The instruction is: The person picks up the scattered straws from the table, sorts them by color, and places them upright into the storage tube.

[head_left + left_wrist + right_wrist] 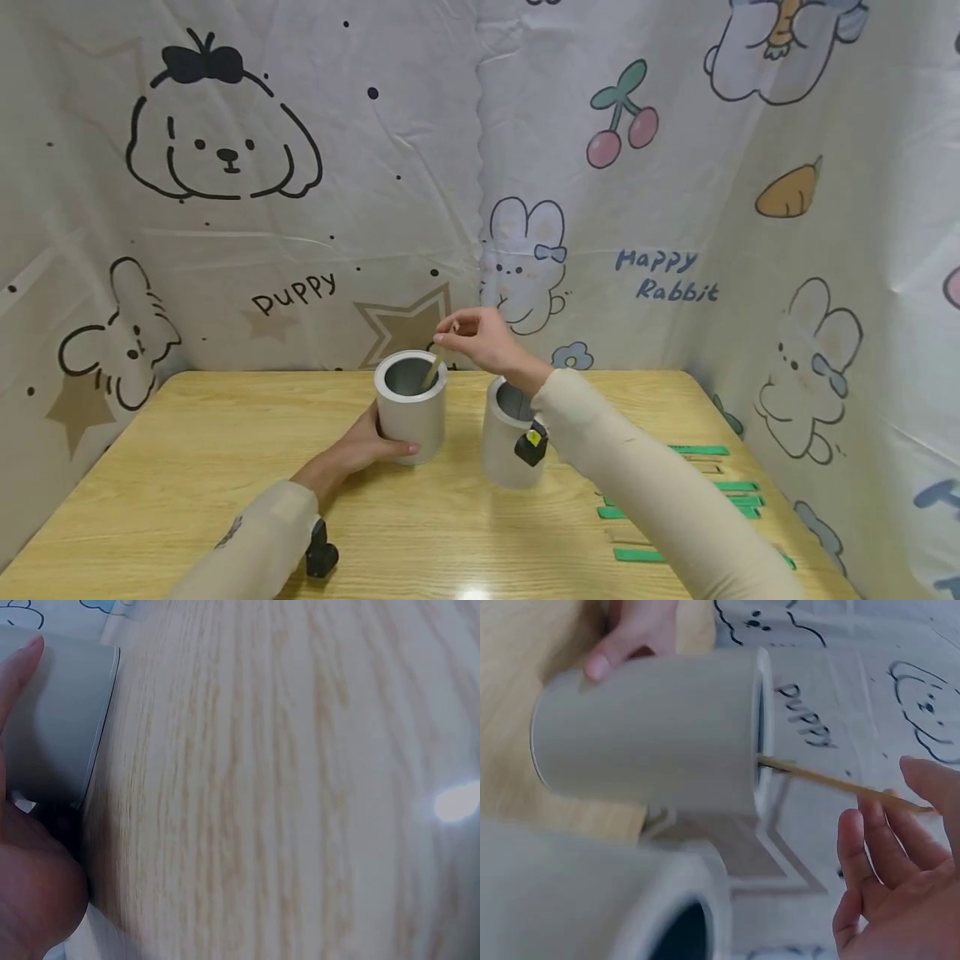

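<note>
My left hand grips the side of a white cylindrical container, its thumb lying across the front. In the left wrist view the thumb rests against the container's wall. Above the rim, my right hand pinches the upper end of a thin wooden stick. The stick slants down through the open mouth, and its lower end is hidden inside. The right wrist view shows the stick running from the container's opening to the right hand's fingertips.
A second white cylindrical container stands to the right, partly behind the right wrist. Several green strips and tan sticks lie on the wooden table at the right, partly covered by the right sleeve. A printed curtain encloses the table's back and sides.
</note>
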`<state>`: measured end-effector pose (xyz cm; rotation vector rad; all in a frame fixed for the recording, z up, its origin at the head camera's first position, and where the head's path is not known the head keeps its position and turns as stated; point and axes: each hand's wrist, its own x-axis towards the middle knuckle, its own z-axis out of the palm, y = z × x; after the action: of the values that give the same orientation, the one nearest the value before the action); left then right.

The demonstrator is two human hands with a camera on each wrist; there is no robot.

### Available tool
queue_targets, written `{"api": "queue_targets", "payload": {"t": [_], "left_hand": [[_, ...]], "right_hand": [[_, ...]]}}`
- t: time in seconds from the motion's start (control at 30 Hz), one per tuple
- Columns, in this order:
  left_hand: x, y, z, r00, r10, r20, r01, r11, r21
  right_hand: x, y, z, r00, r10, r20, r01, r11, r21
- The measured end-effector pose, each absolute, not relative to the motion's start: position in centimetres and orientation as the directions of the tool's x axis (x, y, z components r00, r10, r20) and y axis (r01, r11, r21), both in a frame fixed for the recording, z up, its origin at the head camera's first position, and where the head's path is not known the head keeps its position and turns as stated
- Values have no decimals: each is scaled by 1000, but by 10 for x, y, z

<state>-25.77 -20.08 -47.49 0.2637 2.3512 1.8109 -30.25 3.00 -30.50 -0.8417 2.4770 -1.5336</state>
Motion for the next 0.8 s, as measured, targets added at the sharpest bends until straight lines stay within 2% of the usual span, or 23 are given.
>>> {"api": "queue_targets", "payload": {"t": [0.27, 0.47, 0.6, 0.8], "left_hand": [[-258, -200, -478, -973, 229, -10, 46, 237, 970], [-257, -196, -474, -975, 221, -23, 33, 248, 968], [-256, -194, -472, -976, 214, -31, 24, 252, 968], [-255, -198, -473, -979, 202, -34, 20, 259, 966]], "right_hand": [[-305, 94, -295, -846, -498, 189, -400, 361, -842], [-304, 164, -302, -858, -485, 172, -392, 401, -828], [-303, 218, -322, -857, -506, 97, -354, 442, -824], [-300, 277, -372, -845, -534, 12, -336, 514, -790]]}}
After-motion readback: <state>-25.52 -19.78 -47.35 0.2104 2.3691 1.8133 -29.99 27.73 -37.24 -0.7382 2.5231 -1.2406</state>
